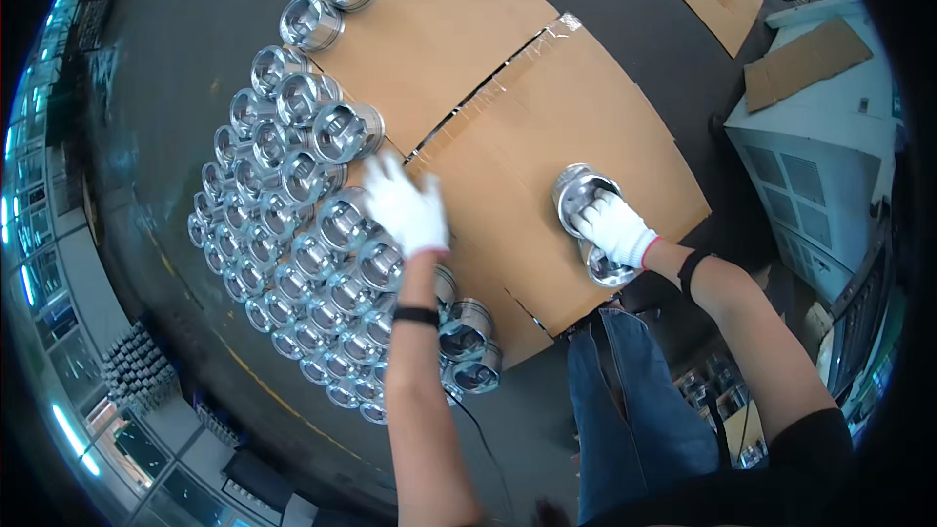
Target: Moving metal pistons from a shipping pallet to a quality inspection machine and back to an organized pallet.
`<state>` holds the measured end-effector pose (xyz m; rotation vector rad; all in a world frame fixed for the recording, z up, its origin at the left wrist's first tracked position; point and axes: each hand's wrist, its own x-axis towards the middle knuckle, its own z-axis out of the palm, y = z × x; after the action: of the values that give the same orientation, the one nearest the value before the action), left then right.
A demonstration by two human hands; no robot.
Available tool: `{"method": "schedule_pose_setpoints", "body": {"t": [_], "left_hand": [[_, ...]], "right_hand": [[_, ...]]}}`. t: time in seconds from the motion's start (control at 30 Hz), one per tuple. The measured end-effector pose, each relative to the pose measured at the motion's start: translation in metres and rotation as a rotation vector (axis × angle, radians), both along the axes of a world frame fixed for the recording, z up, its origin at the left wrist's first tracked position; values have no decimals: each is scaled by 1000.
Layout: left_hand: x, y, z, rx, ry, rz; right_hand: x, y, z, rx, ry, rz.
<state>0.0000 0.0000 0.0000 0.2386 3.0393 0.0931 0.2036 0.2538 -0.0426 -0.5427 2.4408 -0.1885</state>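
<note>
Right hand [617, 226] bent over metal cup [574, 197]; clamped or only touching, cannot tell. Cup on cardboard [512, 171], round end toward camera, long axis nearly end-on. Left hand [408, 212], fingers apart, beside crowded cups [313, 256].

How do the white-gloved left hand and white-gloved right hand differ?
The left hand is blurred and outstretched; the right hand is sharper and bent. The left is at the edge of grouped silver metal cylinders; the right touches a separate silver metal cylinder. Both wear white gloves.

no legible text, no readable labels, numbers or signs on metal parts [369, 127], cardboard [605, 88] or cabinet [830, 166]
</note>
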Motion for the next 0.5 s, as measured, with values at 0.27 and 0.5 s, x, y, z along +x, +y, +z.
{"method": "schedule_pose_setpoints", "body": {"t": [0.27, 0.5], "left_hand": [[177, 100, 61, 28, -356, -570], [188, 147, -18, -49, -266, -616]], "right_hand": [[24, -4, 89, -325, 372, -437], [182, -2, 140, -170, 292, -850]]}}
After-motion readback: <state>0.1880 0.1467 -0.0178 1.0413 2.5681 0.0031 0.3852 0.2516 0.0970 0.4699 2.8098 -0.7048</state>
